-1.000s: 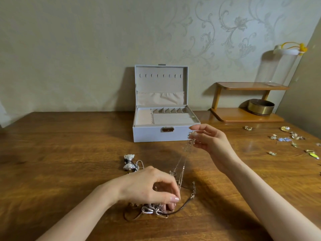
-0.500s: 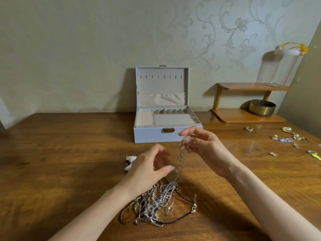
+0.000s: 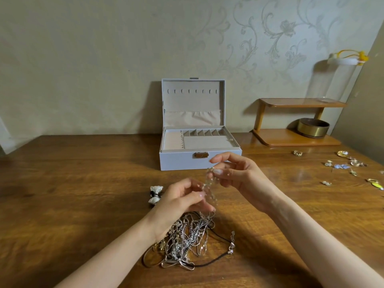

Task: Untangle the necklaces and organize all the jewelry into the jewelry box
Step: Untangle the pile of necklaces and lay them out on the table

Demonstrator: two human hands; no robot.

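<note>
Wood-grain desk (image 3: 62, 204): tangle of silver chains (image 3: 185, 242) and black cord lies nearest. Since 0.5 s ago the left hand (image 3: 178, 202) has risen; it now pinches the beaded strand (image 3: 209, 183) just below the right hand (image 3: 239, 175), which pinches the strand's top. Beyond, the pale rectangular jewelry box (image 3: 178, 161) stands open, fabric-lined.

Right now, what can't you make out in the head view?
The beaded strand, head view: motion blur hides its links.
The necklace tangle: the left hand covers its top; chain count unclear.
The loose jewelry at right: too small; the frame edge cuts some off.
The jewelry box back compartments: dividers hide their floors.
</note>
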